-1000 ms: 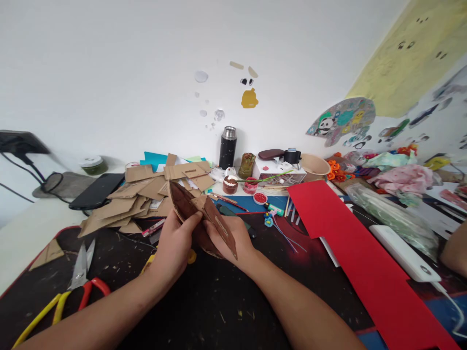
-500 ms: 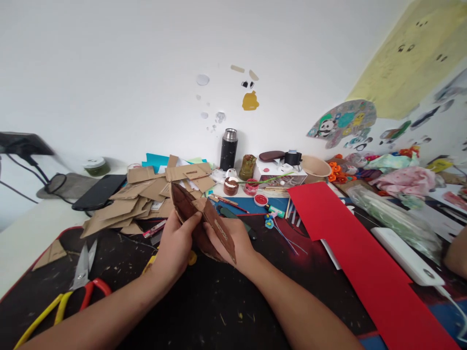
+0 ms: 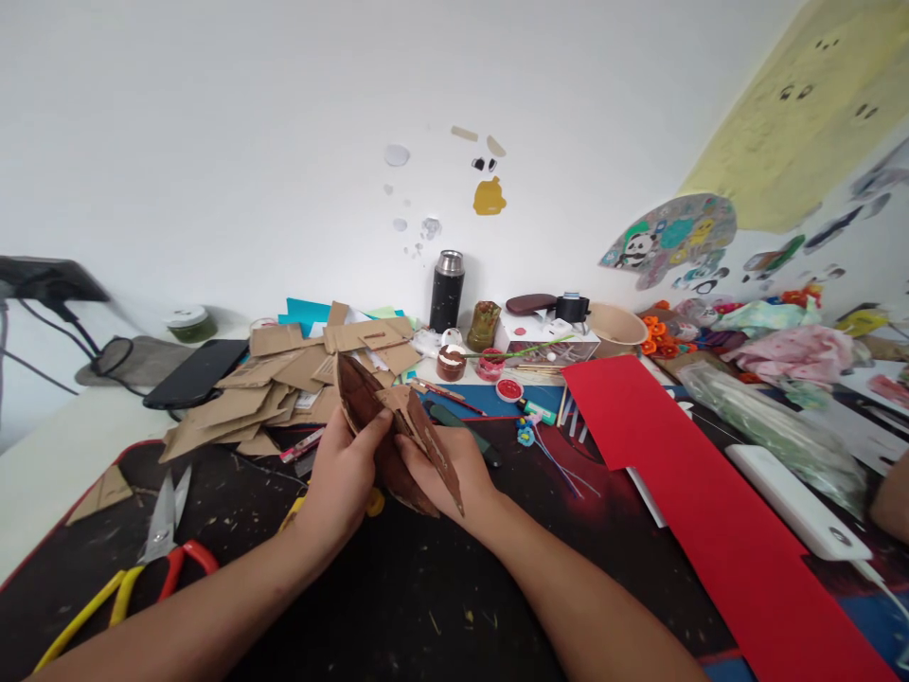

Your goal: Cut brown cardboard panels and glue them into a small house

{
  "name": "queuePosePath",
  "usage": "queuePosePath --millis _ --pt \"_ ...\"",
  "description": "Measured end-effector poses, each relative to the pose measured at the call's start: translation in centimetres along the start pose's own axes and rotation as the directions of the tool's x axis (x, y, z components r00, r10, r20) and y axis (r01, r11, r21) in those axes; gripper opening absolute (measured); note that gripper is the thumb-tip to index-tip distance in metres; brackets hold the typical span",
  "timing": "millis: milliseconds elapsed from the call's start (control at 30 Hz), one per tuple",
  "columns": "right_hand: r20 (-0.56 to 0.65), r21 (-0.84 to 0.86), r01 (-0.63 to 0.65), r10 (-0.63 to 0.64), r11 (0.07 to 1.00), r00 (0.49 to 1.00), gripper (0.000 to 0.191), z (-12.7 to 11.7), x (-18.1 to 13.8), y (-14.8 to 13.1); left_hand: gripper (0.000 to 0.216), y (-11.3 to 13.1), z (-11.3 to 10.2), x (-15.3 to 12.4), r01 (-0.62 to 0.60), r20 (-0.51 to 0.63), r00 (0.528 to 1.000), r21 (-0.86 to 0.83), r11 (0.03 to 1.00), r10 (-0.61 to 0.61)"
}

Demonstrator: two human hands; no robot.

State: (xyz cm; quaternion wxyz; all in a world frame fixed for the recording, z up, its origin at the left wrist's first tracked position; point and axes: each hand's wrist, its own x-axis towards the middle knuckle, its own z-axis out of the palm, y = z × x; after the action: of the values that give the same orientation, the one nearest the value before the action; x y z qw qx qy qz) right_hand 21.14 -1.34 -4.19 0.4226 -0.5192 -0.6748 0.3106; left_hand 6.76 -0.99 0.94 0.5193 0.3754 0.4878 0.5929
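Observation:
Both of my hands hold a brown painted cardboard piece made of folded, pointed panels, raised a little above the dark mat. My left hand grips its left side with the thumb pressed on the inner face. My right hand closes around the right panel from below, and that panel's long edge lies across my fingers. A yellow object shows under my left hand, mostly hidden.
A heap of cardboard offcuts lies behind my hands. Scissors and yellow-handled pliers lie at the left. A red paper sheet, paint pots, a black flask and a white power bank stand right. Another person's arm shows at the right edge.
The cardboard piece has tilted slightly in my hands, its lower tip dropping a little. Hands stay in nearly the same place.

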Motion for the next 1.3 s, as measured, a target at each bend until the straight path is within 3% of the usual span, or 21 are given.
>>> queuePosePath --millis 300,500,867,1300 --pt "-0.023 -0.028 0.04 -0.041 0.999 0.999 0.027 -0.24 0.15 -0.02 0.041 0.4 -0.06 0.07 -0.021 -0.002 1.0 0.05 0.999 0.021" --pt "-0.028 0.02 0.06 -0.059 0.998 0.998 0.03 -0.37 0.01 -0.43 0.052 0.08 -0.05 0.09 -0.037 0.031 0.999 0.002 0.999 0.036" --pt "0.061 0.017 0.033 -0.034 0.999 0.998 0.025 0.26 -0.13 -0.55 0.048 -0.19 -0.4 0.44 -0.033 -0.048 0.998 -0.031 0.999 0.032" --pt "0.022 -0.116 0.042 -0.04 0.992 0.999 0.019 0.0 -0.02 0.02 0.055 0.3 -0.13 0.49 0.013 0.015 1.0 -0.044 0.999 -0.012"
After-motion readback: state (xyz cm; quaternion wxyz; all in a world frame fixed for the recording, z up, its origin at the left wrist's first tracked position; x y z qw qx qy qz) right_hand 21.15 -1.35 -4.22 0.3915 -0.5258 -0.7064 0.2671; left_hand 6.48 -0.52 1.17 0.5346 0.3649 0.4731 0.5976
